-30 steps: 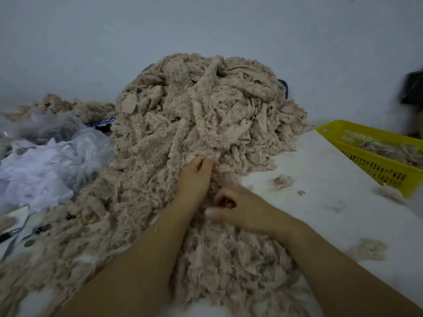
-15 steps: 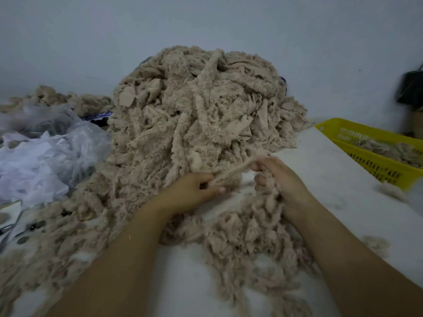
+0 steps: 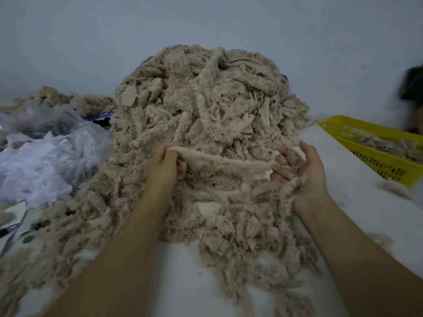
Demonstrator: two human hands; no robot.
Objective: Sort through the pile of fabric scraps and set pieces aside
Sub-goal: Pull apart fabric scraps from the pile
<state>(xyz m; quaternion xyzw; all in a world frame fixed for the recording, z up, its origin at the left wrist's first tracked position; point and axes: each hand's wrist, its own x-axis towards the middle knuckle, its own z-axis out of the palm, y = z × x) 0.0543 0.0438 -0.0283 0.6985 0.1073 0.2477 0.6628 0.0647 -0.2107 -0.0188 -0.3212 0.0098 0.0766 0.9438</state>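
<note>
**Beige fabric scraps: one strip held out between two hands**

1. Pile of fabric scraps (image 3: 201, 106). Beige, fuzzy, tangled; heaped high against the pale wall (image 3: 91, 42) at the middle of the white surface (image 3: 183, 284). It spreads forward and leftward in a low, ragged skirt that reaches the near edge of the view.

2. Strip (image 3: 226, 160). A long, narrow fleecy piece of the same colour, stretched roughly level across the front of the pile, raised just above the scraps beneath it.

3. Left hand (image 3: 163, 161). Back of the hand toward the camera, fingers curled and pinching the strip's left end, close against the face of the pile.

4. Right hand (image 3: 302, 170). Palm turned inward and up, thumb raised, fingers curled round the strip's right end along with a clump of loose scraps that trails down from the palm to the surface.

5. Yellow basket (image 3: 375, 163). Perforated plastic, at the right edge of the surface, well apart from the pile; more beige scraps lie in it.

6. Loose tuft (image 3: 392, 187). On the surface just in front of the basket.

7. Clear plastic bag (image 3: 45, 161). Left of the pile, touching its edge, holding white crumpled material.

8. Smaller heap (image 3: 68, 99). Beige scraps behind the bag, against the wall.

9. Small dark items (image 3: 34, 227). Near the left edge, among stray scraps; too blurred to identify.
</note>
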